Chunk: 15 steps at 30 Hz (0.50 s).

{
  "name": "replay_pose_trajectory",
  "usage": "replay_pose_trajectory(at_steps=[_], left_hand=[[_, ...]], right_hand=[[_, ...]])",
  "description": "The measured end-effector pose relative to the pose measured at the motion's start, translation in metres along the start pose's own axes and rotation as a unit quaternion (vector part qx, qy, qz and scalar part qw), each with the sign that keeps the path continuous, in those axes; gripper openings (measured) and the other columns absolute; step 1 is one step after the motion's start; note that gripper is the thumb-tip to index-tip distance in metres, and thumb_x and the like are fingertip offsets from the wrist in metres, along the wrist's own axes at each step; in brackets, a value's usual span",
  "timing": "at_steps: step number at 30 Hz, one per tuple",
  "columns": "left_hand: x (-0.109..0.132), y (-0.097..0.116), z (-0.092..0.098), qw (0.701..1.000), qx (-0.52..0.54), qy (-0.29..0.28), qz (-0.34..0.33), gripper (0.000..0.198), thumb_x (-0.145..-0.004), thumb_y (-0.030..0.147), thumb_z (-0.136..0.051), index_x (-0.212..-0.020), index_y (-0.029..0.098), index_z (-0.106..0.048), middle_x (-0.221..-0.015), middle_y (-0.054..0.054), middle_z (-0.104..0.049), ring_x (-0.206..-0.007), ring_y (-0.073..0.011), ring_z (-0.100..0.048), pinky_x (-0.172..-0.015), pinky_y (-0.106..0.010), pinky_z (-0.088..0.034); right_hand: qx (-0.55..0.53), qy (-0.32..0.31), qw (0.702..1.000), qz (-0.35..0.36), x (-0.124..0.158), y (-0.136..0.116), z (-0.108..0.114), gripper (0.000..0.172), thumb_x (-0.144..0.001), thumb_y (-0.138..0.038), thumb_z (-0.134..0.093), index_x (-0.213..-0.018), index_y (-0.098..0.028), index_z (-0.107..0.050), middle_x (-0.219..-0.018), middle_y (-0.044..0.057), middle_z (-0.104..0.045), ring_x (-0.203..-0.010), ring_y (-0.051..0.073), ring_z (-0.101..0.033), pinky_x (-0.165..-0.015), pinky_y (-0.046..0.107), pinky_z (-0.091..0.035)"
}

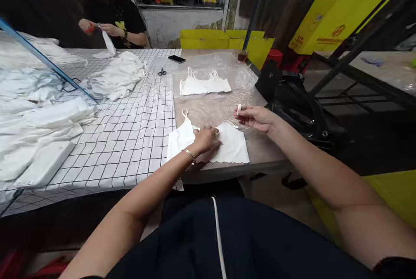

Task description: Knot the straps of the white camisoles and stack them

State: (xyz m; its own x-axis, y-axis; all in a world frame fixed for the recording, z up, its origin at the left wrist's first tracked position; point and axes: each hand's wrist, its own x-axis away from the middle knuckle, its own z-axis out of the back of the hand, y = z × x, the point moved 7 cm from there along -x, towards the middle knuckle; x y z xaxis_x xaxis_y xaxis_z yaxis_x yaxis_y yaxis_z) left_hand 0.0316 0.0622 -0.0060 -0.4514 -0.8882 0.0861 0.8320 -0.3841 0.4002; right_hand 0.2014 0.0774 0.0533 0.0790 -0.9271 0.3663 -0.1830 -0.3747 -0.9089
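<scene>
A white strappy bra top (234,145) lies spread at the table's near edge, its lower hem toward me. My left hand (206,139) rests flat on its middle, fingers spread a little. To the upper right of it, my right hand (255,118) pinches a white strap (239,108) between thumb and fingers, raised slightly off the table. Whether that strap joins the top's right shoulder is hard to see. The left strap (185,113) stands up in a loop. Farther back lies a second white bra top (205,86), touched by neither hand.
Small scissors (162,72) and a phone (177,59) lie farther back. White garments (113,75) are heaped on the checked cloth (130,140) at left. A black bag (299,105) sits by the right edge. Across the table, a person's hands (100,27) hold white fabric.
</scene>
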Motion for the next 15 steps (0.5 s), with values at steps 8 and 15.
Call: replay_pose_trajectory(at_steps=[8, 15], left_hand=[[-0.007, 0.007, 0.001, 1.0, -0.005, 0.011, 0.028, 0.028, -0.084, 0.042, -0.064, -0.106, 0.025, -0.064, -0.117, -0.008, -0.059, -0.115, -0.0293, -0.046, -0.091, -0.042, -0.032], [-0.013, 0.004, 0.0, 0.998, 0.045, 0.004, 0.044, 0.018, -0.081, 0.034, -0.067, -0.094, 0.022, -0.069, -0.109, -0.008, -0.064, -0.111, -0.0299, -0.05, -0.09, -0.043, -0.032]], right_hand=[[0.026, -0.004, 1.0, 0.01, -0.015, 0.037, 0.005, 0.018, -0.059, -0.006, -0.08, -0.068, -0.016, -0.068, -0.068, 0.001, -0.068, -0.067, 0.01, -0.063, -0.064, 0.02, -0.051], [0.158, 0.018, 0.979, 0.125, -0.028, 0.054, 0.006, 0.03, -0.047, -0.03, -0.084, -0.068, -0.017, -0.069, -0.067, 0.0, -0.068, -0.062, 0.012, -0.058, -0.06, 0.025, -0.045]])
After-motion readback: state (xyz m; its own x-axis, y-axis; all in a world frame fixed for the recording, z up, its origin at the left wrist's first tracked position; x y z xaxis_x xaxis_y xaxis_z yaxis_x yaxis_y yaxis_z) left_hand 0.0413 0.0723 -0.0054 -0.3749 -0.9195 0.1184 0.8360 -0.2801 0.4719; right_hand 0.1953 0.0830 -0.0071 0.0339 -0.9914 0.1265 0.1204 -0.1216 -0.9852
